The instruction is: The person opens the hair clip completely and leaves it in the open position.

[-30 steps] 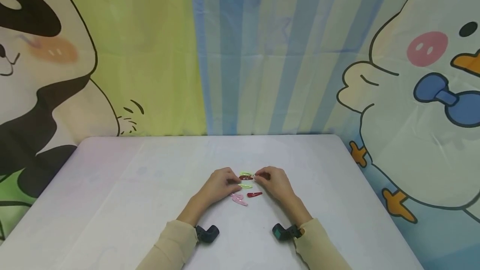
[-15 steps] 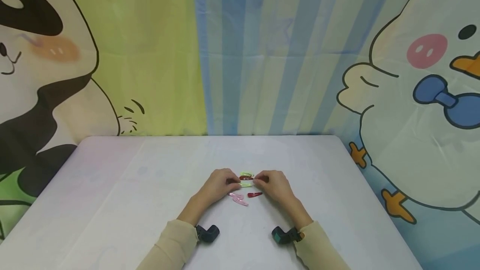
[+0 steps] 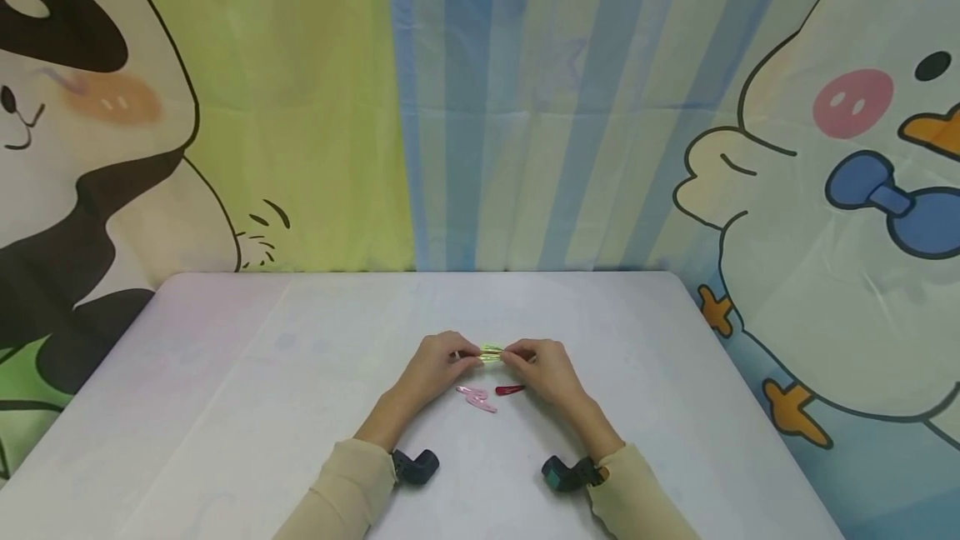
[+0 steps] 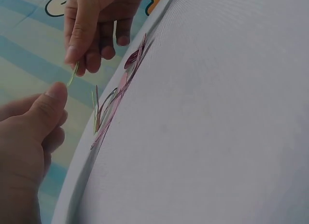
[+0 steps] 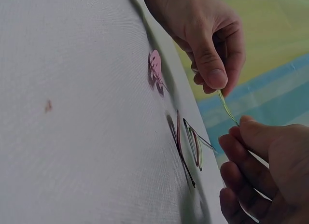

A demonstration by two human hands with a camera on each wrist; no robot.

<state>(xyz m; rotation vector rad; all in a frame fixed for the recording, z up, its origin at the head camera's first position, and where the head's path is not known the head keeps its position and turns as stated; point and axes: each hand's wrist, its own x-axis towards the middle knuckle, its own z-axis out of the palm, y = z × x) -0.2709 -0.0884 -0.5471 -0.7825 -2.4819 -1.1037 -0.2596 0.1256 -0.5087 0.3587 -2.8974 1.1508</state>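
A light green snap hair clip is raised off the table between both hands. My left hand pinches one end with thumb and forefinger. At the other end, the thumb and forefinger of my right hand pinch it too. In the right wrist view the thin clip is seen edge-on, slightly bent. Below it on the table lie another green clip and a dark red one, mostly hidden in the head view. Nearer to me are pink clips and a dark red clip.
The white table reaches back to a printed curtain with cartoon animals. Black wrist cameras sit on both forearms, the left camera and the right camera facing inward.
The near green clip has been lifted from the table and now hangs between the hands, covering the dark red clip behind. Both hands shifted slightly; the pink clips stay put.
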